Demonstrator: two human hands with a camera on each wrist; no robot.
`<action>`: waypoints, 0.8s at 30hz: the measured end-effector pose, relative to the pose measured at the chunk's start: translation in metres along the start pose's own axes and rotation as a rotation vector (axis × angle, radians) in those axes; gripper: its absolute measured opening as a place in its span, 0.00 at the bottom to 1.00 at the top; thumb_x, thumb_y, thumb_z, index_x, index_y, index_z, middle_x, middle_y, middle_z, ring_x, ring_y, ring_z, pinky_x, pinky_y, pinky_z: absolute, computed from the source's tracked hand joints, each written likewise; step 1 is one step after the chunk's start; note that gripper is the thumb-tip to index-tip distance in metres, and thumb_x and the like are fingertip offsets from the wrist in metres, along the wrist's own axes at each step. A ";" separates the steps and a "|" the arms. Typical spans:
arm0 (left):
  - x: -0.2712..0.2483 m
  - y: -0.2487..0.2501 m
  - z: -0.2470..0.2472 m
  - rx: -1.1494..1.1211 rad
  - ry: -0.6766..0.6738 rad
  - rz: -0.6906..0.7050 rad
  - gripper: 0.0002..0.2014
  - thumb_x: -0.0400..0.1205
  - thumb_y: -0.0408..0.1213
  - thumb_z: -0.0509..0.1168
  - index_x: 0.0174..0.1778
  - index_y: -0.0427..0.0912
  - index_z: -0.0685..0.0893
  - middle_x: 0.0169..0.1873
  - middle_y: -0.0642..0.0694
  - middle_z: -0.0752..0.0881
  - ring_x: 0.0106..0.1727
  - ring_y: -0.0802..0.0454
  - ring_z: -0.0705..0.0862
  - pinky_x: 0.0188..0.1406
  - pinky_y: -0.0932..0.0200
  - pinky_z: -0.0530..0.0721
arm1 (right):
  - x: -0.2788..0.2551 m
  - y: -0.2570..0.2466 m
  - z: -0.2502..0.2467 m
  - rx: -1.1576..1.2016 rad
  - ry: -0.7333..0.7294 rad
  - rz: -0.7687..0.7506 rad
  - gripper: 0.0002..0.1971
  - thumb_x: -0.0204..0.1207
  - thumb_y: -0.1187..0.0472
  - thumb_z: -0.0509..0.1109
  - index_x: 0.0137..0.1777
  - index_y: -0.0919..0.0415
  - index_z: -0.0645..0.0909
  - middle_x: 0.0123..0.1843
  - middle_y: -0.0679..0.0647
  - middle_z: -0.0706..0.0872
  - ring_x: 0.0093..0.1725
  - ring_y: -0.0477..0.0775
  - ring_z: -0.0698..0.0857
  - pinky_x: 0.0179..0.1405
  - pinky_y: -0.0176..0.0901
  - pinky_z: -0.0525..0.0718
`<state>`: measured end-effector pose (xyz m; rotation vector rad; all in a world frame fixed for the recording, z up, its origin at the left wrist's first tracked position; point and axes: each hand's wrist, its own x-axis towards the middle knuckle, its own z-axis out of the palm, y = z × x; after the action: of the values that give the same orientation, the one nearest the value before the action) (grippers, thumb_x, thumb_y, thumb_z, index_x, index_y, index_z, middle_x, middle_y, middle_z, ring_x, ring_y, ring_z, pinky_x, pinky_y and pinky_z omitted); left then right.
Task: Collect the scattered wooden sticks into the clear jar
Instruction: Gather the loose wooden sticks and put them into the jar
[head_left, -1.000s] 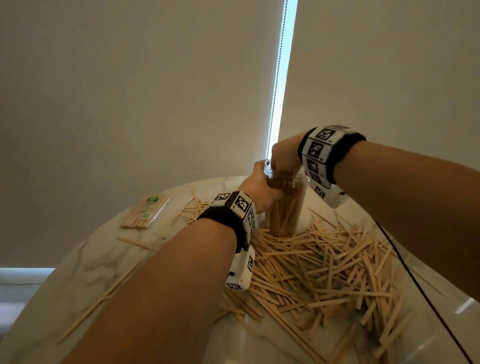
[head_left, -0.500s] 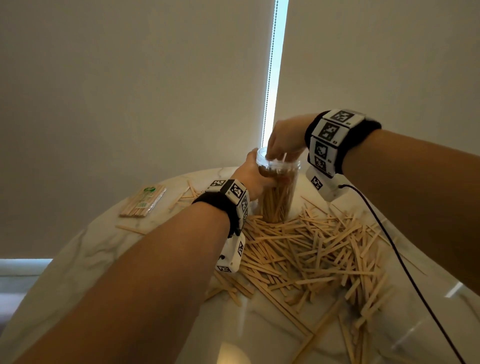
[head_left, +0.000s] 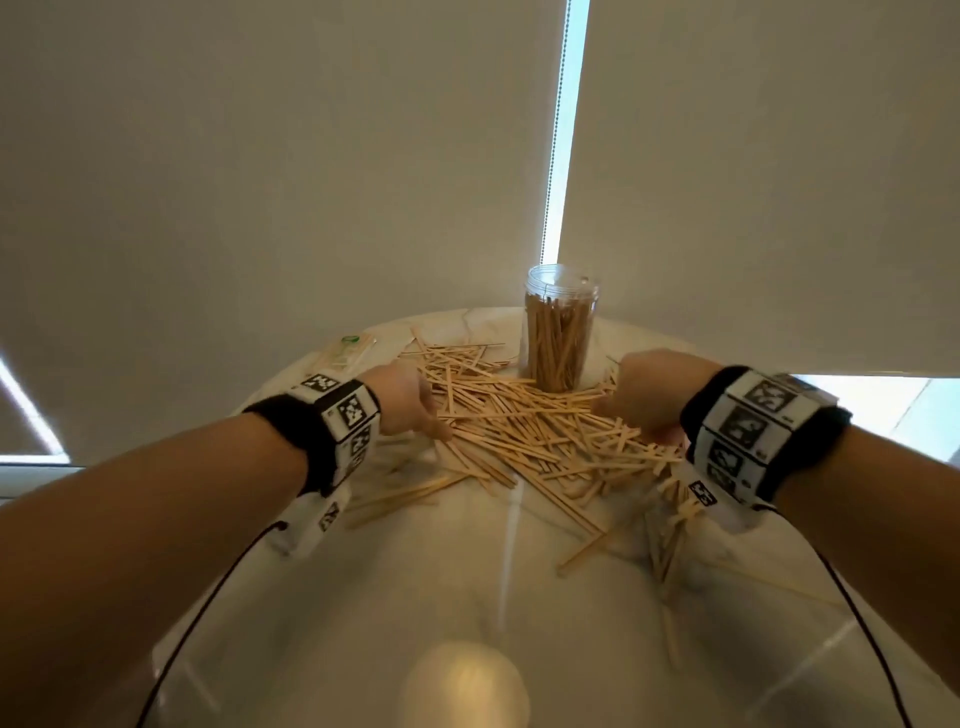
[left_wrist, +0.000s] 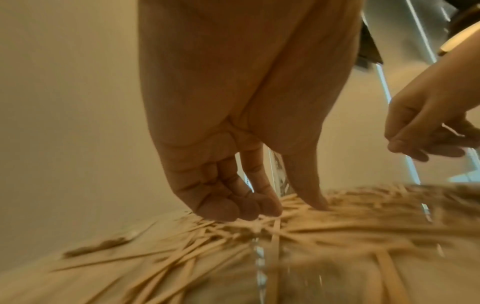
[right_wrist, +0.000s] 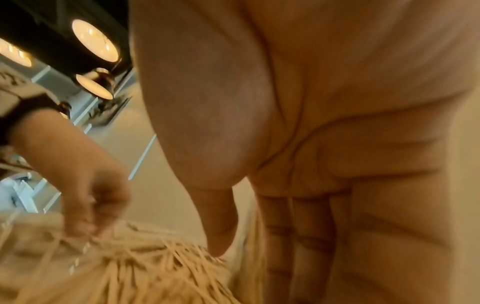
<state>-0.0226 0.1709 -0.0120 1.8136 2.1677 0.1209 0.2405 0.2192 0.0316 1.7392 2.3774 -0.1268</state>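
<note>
The clear jar (head_left: 560, 332) stands upright at the far side of the round marble table (head_left: 457, 597), packed with wooden sticks, and no hand touches it. A loose pile of wooden sticks (head_left: 524, 428) spreads in front of it. My left hand (head_left: 415, 405) rests on the pile's left edge; in the left wrist view my left hand (left_wrist: 288, 205) has bent fingers and thumb tip on the sticks, with nothing pinched between them. My right hand (head_left: 636, 402) sits on the pile's right side; in the right wrist view my right hand (right_wrist: 259, 257) points thumb and fairly straight fingers down into the sticks (right_wrist: 155, 273).
A wrapped packet of skewers (head_left: 345, 351) lies at the table's far left. Stray sticks (head_left: 670, 540) trail toward the near right edge. Roller blinds with a bead chain (head_left: 555, 135) hang close behind the jar. Thin cables (head_left: 208, 597) run from both wrists.
Both hands have let go of the jar and dropped back to the pile, left hand to its left side and right hand to its right. The jar now stands alone.
</note>
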 end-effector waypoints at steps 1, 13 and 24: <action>-0.015 -0.006 0.004 0.052 -0.021 -0.021 0.21 0.72 0.61 0.77 0.51 0.49 0.88 0.47 0.52 0.88 0.49 0.53 0.83 0.42 0.59 0.76 | -0.002 0.009 0.009 -0.066 -0.008 0.048 0.22 0.88 0.45 0.59 0.45 0.61 0.85 0.44 0.54 0.89 0.42 0.52 0.87 0.49 0.45 0.85; -0.066 0.007 0.043 0.183 0.015 0.088 0.13 0.81 0.39 0.71 0.62 0.49 0.86 0.60 0.49 0.86 0.61 0.48 0.83 0.56 0.59 0.80 | 0.003 0.045 0.067 0.090 -0.069 0.286 0.40 0.84 0.31 0.54 0.83 0.63 0.68 0.83 0.62 0.70 0.81 0.63 0.71 0.77 0.51 0.69; -0.053 0.019 0.054 0.209 0.004 -0.016 0.18 0.83 0.48 0.70 0.64 0.40 0.83 0.60 0.42 0.85 0.60 0.44 0.84 0.61 0.52 0.84 | 0.023 0.031 0.066 0.119 -0.127 0.244 0.21 0.84 0.43 0.65 0.64 0.59 0.84 0.68 0.60 0.84 0.66 0.62 0.83 0.67 0.50 0.81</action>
<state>0.0189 0.1155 -0.0488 1.9061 2.2704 -0.1096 0.2698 0.2379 -0.0366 1.9937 2.0892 -0.3376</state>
